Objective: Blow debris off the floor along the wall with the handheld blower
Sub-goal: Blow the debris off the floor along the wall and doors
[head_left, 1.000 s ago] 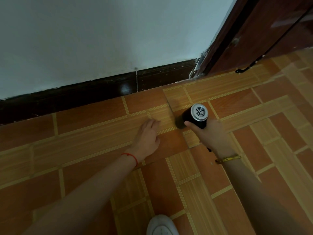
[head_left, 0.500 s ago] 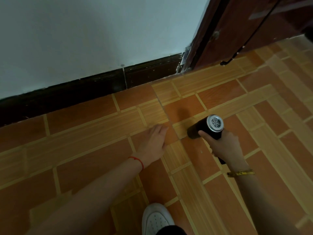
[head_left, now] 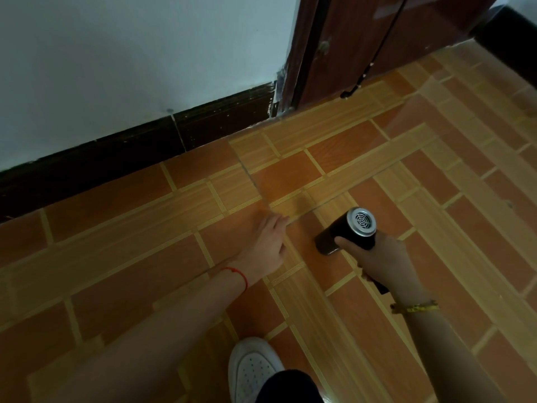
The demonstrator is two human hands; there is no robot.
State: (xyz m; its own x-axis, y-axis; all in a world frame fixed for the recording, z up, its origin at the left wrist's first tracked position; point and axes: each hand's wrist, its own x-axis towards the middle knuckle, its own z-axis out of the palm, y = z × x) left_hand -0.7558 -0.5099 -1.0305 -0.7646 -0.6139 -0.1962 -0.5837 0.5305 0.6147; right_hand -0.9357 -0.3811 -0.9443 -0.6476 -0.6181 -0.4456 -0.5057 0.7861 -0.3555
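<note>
We look down at the floor [head_left: 122, 266], orange and tan tiles w/ pale joint lines, which fills most of the view. At the top is the white wall [head_left: 130, 53], and along its foot runs a dark skirting strip [head_left: 139, 146]. To the right of the wall stands a brown door [head_left: 377, 39]; a thin black cable [head_left: 374, 53] hangs in front of it and its end touches the floor.

Our left arm reaches fwd from the bottom left. The left hand [head_left: 266, 245] is released, fingers straight, palm down, flat on the tiles approx. in the middle of the view. It has a red string [head_left: 238, 274] on the wrist.

The right hand [head_left: 380, 260] is clenched around the handle of the handheld blower [head_left: 347, 232], just beside the left hand. The blower is black w/ a silver grille at the back end that faces us; the nozzle points down and to the left, very near the floor, well apart from the wall. A yellow bracelet [head_left: 415, 308] sits on the right wrist.

At the bottom edge we see a white shoe [head_left: 250, 370].
</note>
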